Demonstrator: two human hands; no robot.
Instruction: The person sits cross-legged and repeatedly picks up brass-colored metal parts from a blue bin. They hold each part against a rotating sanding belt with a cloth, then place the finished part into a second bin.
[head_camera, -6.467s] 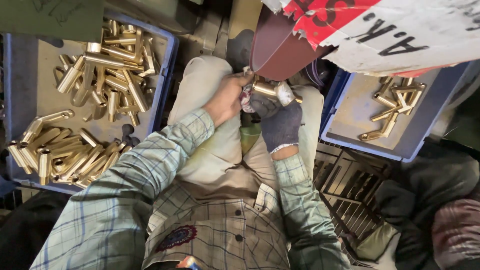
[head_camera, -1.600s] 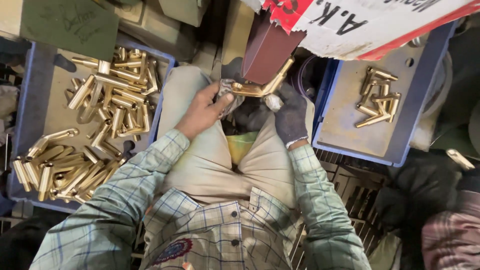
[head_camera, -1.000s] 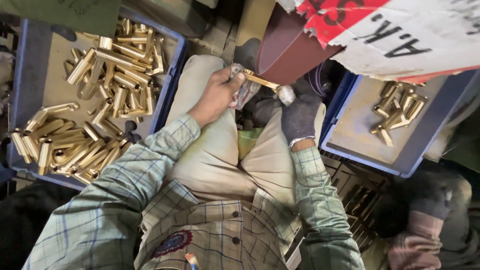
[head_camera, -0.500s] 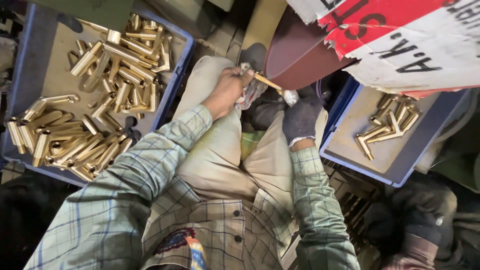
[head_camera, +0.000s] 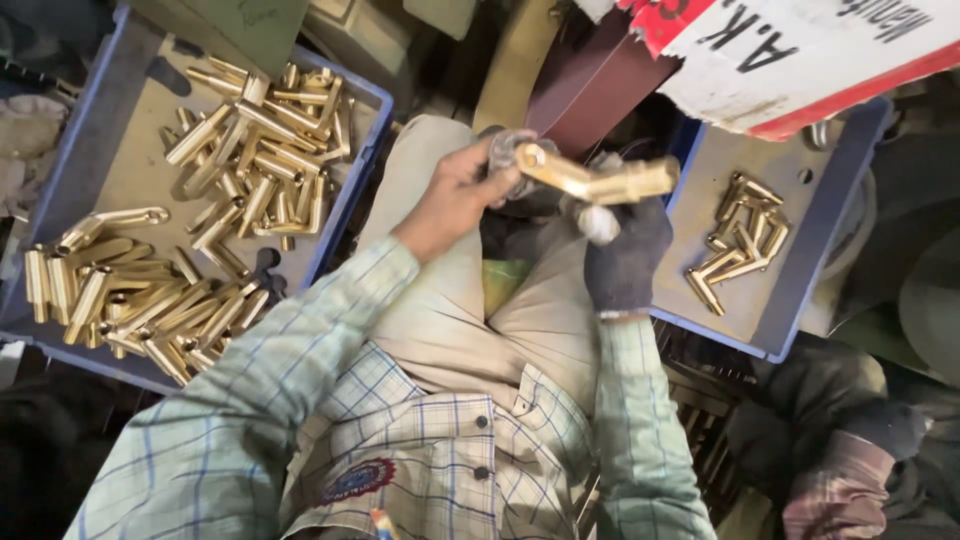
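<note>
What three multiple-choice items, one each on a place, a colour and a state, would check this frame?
1. Which tray holds the larger heap of brass parts?
A. the tray on the left
B. the tray on the right
C. both alike

2. What colour is the glove on the right hand?
A. white
B. dark grey
C. yellow

3. How is the brass piece held?
A. lying in a tray
B. resting on the lap
C. gripped by both hands

Key: 1 A, the left tray is heaped, the right tray holds few. 2 B, the right hand wears dark grey. 3 C, left hand and right hand hold the brass piece.
</note>
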